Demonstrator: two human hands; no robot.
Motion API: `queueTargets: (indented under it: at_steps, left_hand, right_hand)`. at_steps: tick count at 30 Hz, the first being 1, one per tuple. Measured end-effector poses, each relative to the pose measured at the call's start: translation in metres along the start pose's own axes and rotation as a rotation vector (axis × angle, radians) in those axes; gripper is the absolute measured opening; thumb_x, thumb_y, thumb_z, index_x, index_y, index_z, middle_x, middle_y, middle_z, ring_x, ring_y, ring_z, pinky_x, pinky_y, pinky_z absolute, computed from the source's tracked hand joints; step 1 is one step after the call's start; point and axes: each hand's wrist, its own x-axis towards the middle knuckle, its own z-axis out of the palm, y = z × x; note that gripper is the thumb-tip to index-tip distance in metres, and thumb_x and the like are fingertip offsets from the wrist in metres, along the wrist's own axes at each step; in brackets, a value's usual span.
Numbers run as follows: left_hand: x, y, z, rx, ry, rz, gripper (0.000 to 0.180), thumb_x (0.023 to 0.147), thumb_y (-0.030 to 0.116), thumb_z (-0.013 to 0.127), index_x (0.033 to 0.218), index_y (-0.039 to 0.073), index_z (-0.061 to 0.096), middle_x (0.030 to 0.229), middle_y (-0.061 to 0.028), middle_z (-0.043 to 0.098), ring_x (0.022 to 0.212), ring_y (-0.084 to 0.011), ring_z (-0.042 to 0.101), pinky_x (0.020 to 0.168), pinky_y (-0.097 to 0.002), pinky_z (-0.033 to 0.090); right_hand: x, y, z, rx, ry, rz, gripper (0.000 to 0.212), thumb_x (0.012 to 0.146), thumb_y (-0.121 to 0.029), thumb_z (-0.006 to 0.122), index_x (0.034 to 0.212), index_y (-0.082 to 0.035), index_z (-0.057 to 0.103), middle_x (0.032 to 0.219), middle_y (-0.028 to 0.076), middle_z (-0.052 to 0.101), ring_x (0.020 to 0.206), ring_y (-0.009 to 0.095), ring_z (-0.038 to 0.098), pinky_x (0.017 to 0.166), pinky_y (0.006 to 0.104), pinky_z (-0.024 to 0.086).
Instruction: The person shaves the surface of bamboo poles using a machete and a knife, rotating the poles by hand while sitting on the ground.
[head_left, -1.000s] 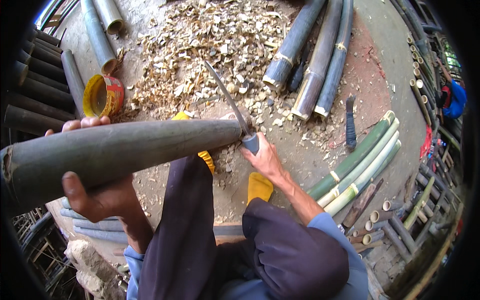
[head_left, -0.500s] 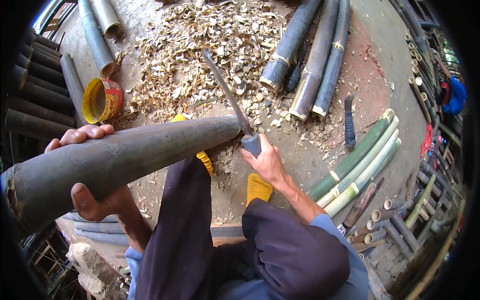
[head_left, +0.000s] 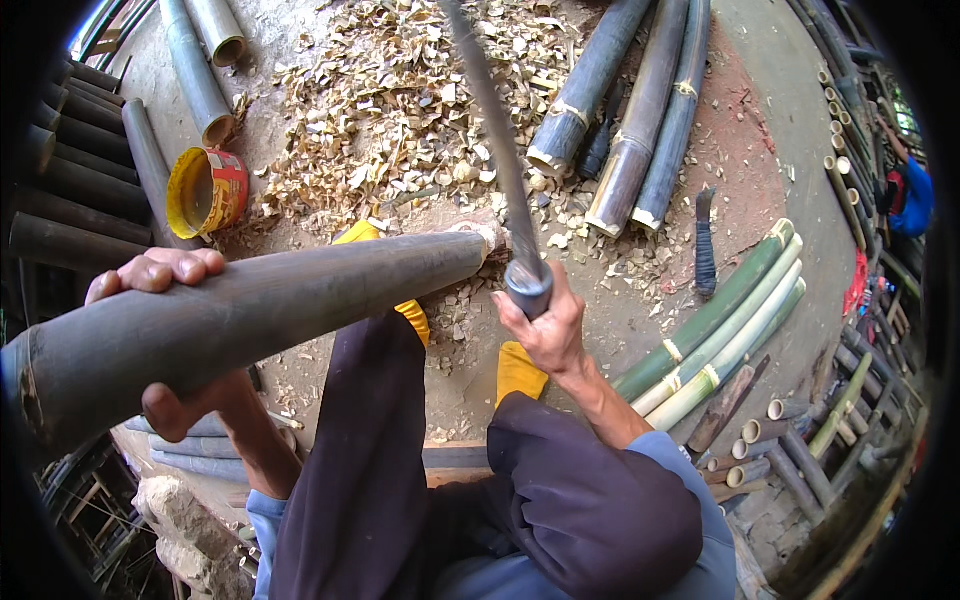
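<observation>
we have our left hand [head_left: 195,400] clamped around a thick, dark bamboo pole [head_left: 260,310], fingers over its upper side and thumb below. the pole slants across in front of us, its wide end near the left edge of the view and its narrower, pale-cut end a little above the middle, passing over our left knee. our right hand [head_left: 545,330] is closed tight on the round, grey handle of a long knife [head_left: 493,125], whose blurred blade points away from us, toward the upper edge. the blade's base is just beside the pole's cut end; we cannot tell whether the two touch. beyond them we see a broad spread of pale chips [head_left: 400,130] on the floor, with a yellow tub [head_left: 236,190] wrapped in red lying on its left side. to the right of the chips lie three dark poles [head_left: 630,150], and nearer us a dark-handled tool [head_left: 705,255] lies just beside a group of green poles [head_left: 700,320]. between our knees, we see yellow footwear [head_left: 520,372] below the knife, and more bamboo is stacked [head_left: 80,170] at far left.
</observation>
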Motion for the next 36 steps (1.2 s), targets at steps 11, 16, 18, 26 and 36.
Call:
queueTargets:
  at_steps: [11,16,18,26,36]
  left_hand:
    - [0.011,0.000,0.010,-0.022,-0.196,0.035,0.085,0.065,0.042,0.071,0.129,0.000,0.035,0.101,-0.0151,0.052,0.092,-0.0288,0.053,0.083,-0.0457,0.048]
    - [0.013,-0.006,0.009,-0.137,-0.162,-0.053,0.080,0.064,0.043,0.066,0.127,0.003,0.035,0.113,-0.0155,0.044,0.102,-0.0272,0.045,0.096,-0.0460,0.036]
    - [0.003,0.000,0.030,-0.045,0.245,-0.220,0.076,0.071,0.038,0.061,0.131,0.004,0.029,0.121,-0.0184,0.035,0.113,-0.0319,0.040,0.100,-0.0503,0.031]
    - [-0.009,0.001,0.015,0.269,0.444,-0.083,0.069,0.073,0.035,0.057,0.129,0.005,0.031,0.103,-0.0156,0.048,0.095,-0.0299,0.053,0.088,-0.0468,0.043]
    - [-0.007,0.007,0.030,0.142,0.267,-0.007,0.071,0.067,0.032,0.060,0.128,0.006,0.032,0.100,-0.0148,0.050,0.091,-0.0284,0.053,0.086,-0.0455,0.045]
  right_hand:
    - [-0.001,0.006,-0.003,0.068,-0.037,0.132,0.028,0.080,-0.017,0.068,0.095,-0.001,0.052,0.067,0.008,0.061,0.057,0.016,0.061,0.053,0.0291,0.048]
    - [0.001,0.073,0.007,-0.184,-0.256,0.282,0.026,0.082,-0.017,0.062,0.095,0.000,0.047,0.072,0.015,0.063,0.062,0.024,0.065,0.050,0.0327,0.052]
    - [0.005,0.073,0.000,-0.220,-0.259,0.294,0.028,0.082,-0.018,0.062,0.097,0.001,0.046,0.073,0.016,0.063,0.065,0.026,0.066,0.054,0.0353,0.053]
    - [-0.004,0.005,0.000,0.003,0.010,0.046,0.032,0.080,-0.010,0.068,0.099,0.001,0.045,0.075,0.008,0.059,0.062,0.013,0.058,0.052,0.0267,0.048]
    - [0.002,0.014,0.008,-0.031,-0.174,0.233,0.027,0.082,-0.020,0.065,0.094,-0.001,0.049,0.066,0.009,0.059,0.056,0.014,0.059,0.052,0.0295,0.049]
